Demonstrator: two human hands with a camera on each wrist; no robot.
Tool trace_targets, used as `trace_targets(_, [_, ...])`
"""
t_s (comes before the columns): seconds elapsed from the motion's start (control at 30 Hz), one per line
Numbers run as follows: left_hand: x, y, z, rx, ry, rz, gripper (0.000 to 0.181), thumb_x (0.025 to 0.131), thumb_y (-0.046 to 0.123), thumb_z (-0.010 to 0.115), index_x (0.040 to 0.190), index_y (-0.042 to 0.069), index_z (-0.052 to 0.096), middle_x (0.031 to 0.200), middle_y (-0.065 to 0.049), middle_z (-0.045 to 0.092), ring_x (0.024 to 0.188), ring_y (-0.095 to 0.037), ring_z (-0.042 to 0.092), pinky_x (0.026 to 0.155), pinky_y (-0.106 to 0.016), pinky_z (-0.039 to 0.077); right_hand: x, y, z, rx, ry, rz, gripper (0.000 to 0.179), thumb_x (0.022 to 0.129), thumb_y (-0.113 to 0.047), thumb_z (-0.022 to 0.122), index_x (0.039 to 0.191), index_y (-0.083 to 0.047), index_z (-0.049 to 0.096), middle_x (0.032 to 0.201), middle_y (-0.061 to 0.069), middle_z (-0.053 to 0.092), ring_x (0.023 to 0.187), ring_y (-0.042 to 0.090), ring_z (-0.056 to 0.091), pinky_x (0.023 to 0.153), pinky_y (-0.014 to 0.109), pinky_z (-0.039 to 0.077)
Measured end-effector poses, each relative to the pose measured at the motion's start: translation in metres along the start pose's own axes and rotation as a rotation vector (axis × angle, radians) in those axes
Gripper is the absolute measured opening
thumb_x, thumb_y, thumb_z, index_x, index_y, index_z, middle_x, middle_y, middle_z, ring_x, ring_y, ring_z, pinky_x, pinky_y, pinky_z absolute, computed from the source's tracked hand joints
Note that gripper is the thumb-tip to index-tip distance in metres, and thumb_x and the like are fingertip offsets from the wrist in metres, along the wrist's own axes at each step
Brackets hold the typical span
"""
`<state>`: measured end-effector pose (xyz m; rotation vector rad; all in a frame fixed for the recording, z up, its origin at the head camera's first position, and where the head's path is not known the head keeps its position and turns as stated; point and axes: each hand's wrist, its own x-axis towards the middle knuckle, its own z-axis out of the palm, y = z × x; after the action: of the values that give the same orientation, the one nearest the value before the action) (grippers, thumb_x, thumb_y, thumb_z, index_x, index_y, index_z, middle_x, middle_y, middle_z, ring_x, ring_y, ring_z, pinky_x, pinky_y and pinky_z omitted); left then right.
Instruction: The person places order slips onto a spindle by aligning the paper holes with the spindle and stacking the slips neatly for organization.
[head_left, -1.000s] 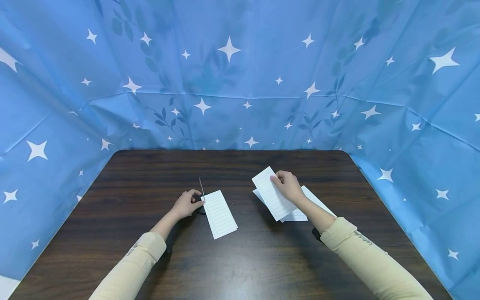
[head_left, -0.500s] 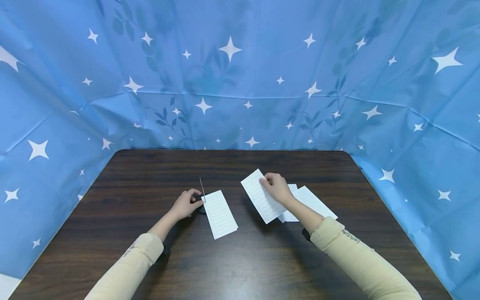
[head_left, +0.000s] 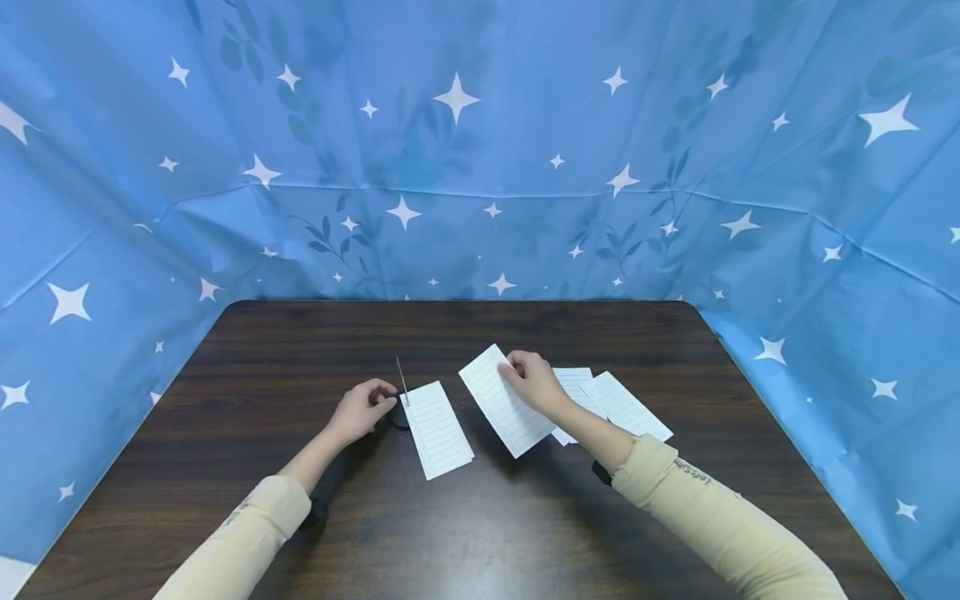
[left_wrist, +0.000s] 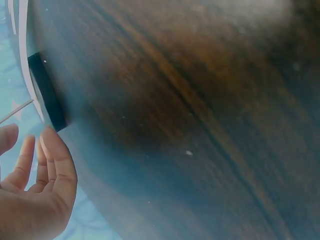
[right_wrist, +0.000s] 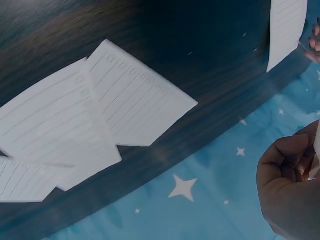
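A bill spike [head_left: 402,380] with a black round base [left_wrist: 48,92] stands left of the table's middle. Its thin rod pokes up through the corner of a few ruled paper slips [head_left: 438,433]. My left hand [head_left: 363,412] hovers beside the base, its fingers loosely bent and holding nothing; the left wrist view has the fingertips just below the base's rim. Thumb and fingers of my right hand [head_left: 534,387] pinch a ruled paper sheet [head_left: 501,408], tilted above the table right of the spike. Only a sliver of this sheet shows in the right wrist view.
Several more ruled sheets [head_left: 630,406] lie overlapping on the dark wooden table [head_left: 480,533], partly behind my right forearm. A blue curtain with white stars [head_left: 480,150] hangs around the table's back and sides.
My right hand has carried the sheet leftward, away from the loose sheets and towards the spike. My left hand has drawn back slightly left from the spiked slips' corner, which it was touching.
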<state>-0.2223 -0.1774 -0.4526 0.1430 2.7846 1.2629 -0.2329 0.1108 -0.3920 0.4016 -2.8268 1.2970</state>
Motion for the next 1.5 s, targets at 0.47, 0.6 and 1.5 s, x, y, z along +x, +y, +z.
trace_targets(0.47, [-0.011,0.012,-0.017,-0.066,0.082,0.080,0.020,0.094,0.009,0.055,0.105,-0.004,0.063,0.080,-0.020,0.061,0.061,-0.024,0.059,0.050,-0.023,0.049,0.010,-0.014,0.021,0.094,0.006,0.004,0.015,0.094,-0.009,0.053,0.086,0.002,0.059,0.050,-0.004,0.032,0.047,0.010,0.027,0.045,0.019,0.021])
trace_targets(0.6, [-0.014,0.021,-0.024,-0.107,0.093,0.114,0.019,0.094,0.007,0.054,0.105,-0.007,0.063,0.080,-0.023,0.060,0.061,-0.025,0.058,0.049,-0.021,0.049,0.013,-0.020,0.024,0.139,-0.011,0.014,0.016,0.095,-0.010,0.053,0.090,0.003,0.060,0.050,-0.004,0.032,0.045,0.008,0.025,0.044,0.020,0.020])
trace_targets(1.5, [-0.007,0.058,-0.040,-0.210,0.187,0.097,0.031,0.099,0.021,0.049,0.109,-0.005,0.063,0.088,-0.022,0.064,0.058,-0.003,0.054,0.055,-0.019,0.052,0.036,-0.063,0.049,0.330,-0.037,0.081,0.021,0.097,-0.013,0.049,0.100,0.004,0.061,0.051,-0.003,0.035,0.049,0.010,0.029,0.048,0.021,0.024])
